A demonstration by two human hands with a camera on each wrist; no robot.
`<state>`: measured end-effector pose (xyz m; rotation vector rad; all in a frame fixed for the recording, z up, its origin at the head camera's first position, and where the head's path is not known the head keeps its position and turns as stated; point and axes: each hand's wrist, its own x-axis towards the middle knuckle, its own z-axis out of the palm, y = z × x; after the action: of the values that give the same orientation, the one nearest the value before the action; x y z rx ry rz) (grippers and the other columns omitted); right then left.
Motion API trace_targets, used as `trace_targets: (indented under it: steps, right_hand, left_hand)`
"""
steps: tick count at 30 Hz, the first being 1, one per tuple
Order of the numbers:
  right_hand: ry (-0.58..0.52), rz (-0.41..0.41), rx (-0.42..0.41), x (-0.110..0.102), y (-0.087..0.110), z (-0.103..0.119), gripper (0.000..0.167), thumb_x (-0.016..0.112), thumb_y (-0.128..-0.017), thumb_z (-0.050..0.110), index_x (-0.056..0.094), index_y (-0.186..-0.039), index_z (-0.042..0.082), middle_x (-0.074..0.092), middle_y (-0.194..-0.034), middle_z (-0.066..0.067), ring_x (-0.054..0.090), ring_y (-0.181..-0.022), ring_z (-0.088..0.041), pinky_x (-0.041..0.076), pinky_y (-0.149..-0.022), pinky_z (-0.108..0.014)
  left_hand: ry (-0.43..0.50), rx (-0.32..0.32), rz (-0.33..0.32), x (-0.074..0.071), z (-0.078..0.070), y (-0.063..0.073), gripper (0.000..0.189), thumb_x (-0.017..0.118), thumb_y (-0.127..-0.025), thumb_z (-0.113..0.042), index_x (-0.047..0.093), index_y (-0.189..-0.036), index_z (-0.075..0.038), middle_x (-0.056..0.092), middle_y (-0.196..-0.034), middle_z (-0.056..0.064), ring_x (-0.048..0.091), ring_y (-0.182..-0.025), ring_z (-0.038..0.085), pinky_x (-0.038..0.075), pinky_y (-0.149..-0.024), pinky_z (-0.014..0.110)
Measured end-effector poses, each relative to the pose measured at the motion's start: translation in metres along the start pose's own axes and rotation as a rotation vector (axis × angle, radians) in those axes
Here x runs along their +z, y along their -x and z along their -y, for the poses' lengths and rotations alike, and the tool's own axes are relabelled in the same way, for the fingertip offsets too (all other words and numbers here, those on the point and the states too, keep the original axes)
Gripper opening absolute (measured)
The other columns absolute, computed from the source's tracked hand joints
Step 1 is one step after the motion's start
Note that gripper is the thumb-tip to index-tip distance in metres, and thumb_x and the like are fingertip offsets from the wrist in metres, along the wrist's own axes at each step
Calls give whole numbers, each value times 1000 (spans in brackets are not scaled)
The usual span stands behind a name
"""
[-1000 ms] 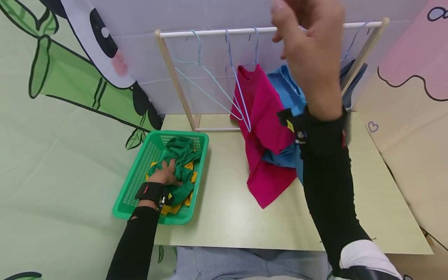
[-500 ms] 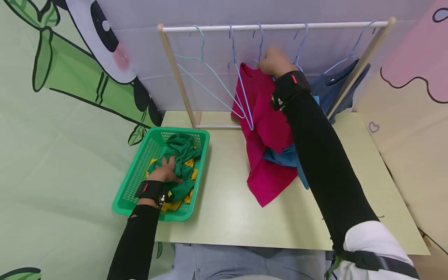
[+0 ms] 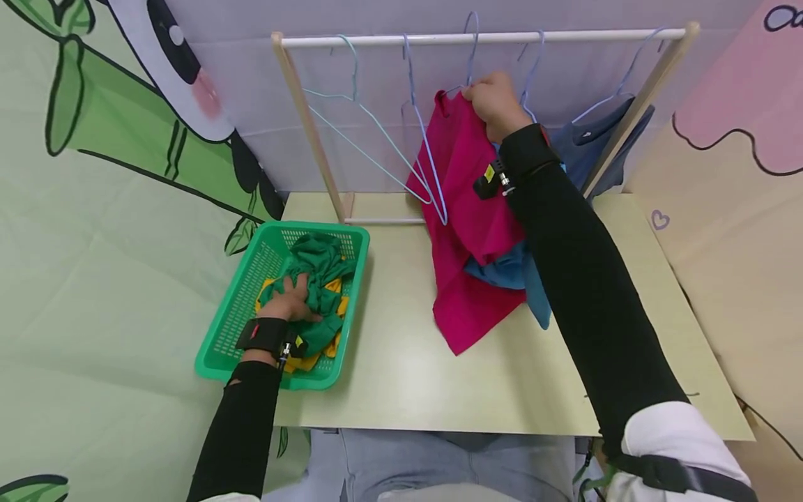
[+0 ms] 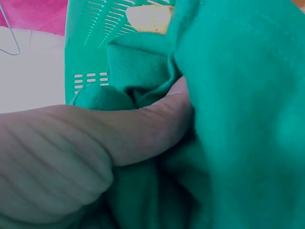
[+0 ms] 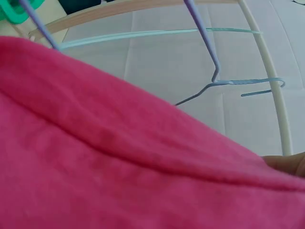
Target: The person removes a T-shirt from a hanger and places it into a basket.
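My right hand [image 3: 498,104] grips a magenta shirt [image 3: 467,202] at its shoulder, by the neck of a hanger [image 3: 472,59]. That hanger's hook stands above the white rail [image 3: 376,40]. In the right wrist view the magenta cloth [image 5: 119,143] fills the front, with only a bit of finger [image 5: 286,163] at the right edge. My left hand [image 3: 288,303] rests in the green basket [image 3: 216,345], fingers spread over a crumpled green garment [image 3: 316,258]. The left wrist view shows the thumb [image 4: 152,124] among green folds, with its tip partly covered.
Two bare hangers, one mint [image 3: 355,70] and one lilac [image 3: 410,77], hang left of the shirt. Behind it is a blue garment [image 3: 505,268]; a dark blue one [image 3: 580,150] hangs at the rail's right end. Yellow cloth [image 3: 304,362] lies under the green garment.
My right hand came down from in front of the camera to the magenta shirt's hanger, then raised it so the hook rose above the rail. The left hand stayed in the basket.
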<state>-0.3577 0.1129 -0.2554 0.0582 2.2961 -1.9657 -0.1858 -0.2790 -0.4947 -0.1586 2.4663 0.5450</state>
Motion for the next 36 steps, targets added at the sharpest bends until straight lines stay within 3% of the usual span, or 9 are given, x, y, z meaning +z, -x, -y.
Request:
trace_targets:
  steps: [4, 7, 11, 14, 22, 27, 30, 33, 36]
  right_hand:
    - [72, -1, 10, -7, 10, 4, 54, 53, -112, 13, 39, -60, 11, 37, -62, 2, 43, -58, -11, 37, -56, -23]
    - [168, 20, 76, -12, 16, 12, 46, 54, -112, 17, 47, -67, 12, 39, -67, 3, 40, -61, -12, 35, -58, -24]
    - [321, 67, 159, -18, 20, 25, 18, 53, -113, 21, 59, -100, 11, 42, -86, 2, 35, -65, -13, 34, -60, -23]
    - [374, 99, 206, -22, 17, 35, 12, 52, -113, 21, 57, -118, 11, 41, -98, 1, 35, -69, -13, 36, -61, -22]
    - [116, 209, 475, -34, -7, 49, 10, 45, -114, 12, 54, -117, 9, 54, -99, 1, 58, -81, -13, 52, -64, -26]
    - [184, 245, 495, -40, -13, 46, 29, 36, -116, 14, 50, -142, 17, 48, -111, 2, 54, -91, -10, 51, -68, -23]
    - [297, 259, 451, -48, -14, 45, 28, 38, -116, 16, 54, -138, 19, 50, -110, 3, 52, -91, -10, 50, -70, -24]
    - [390, 343, 435, -58, -18, 44, 21, 39, -115, 15, 60, -113, 14, 56, -98, 2, 53, -85, -12, 50, -72, -24]
    - [374, 431, 449, -66, -21, 42, 31, 37, -115, 13, 64, -101, 9, 57, -96, -1, 56, -82, -14, 53, -71, -25]
  left_hand:
    - [-1, -14, -20, 0, -4, 2, 107, 78, -99, -26, -2, -167, -2, -15, -166, 42, -1, -147, 75, 17, -116, 83]
    - [-3, -40, -66, 2, -11, 5, 107, 81, -97, -25, 2, -167, -4, -11, -168, 40, 1, -148, 74, 21, -114, 85]
    - [-52, -71, -140, 1, -21, 10, 107, 85, -93, -25, 9, -167, -5, -8, -168, 40, 4, -147, 75, 21, -111, 88]
    - [-109, -74, -163, -1, -27, 12, 105, 85, -93, -25, 12, -166, -3, -7, -166, 44, 6, -145, 78, 19, -110, 88]
    - [-115, -34, -153, 4, -22, 9, 105, 84, -94, -24, 11, -168, -2, -7, -166, 44, 10, -144, 78, 21, -111, 87]
    - [-107, 8, -178, 14, -22, 9, 104, 84, -94, -24, 13, -167, -2, -3, -166, 44, 11, -144, 77, 22, -110, 87]
    - [-98, 22, -185, 20, -25, 9, 103, 84, -94, -24, 15, -168, -3, -3, -167, 43, 12, -144, 77, 24, -109, 87]
    - [-95, 28, -185, 23, -25, 8, 103, 83, -95, -23, 14, -168, -3, -3, -167, 43, 11, -145, 76, 25, -109, 86]
    - [-96, 28, -190, 23, -26, 7, 102, 83, -95, -22, 14, -168, -3, -3, -167, 43, 10, -145, 76, 25, -110, 86]
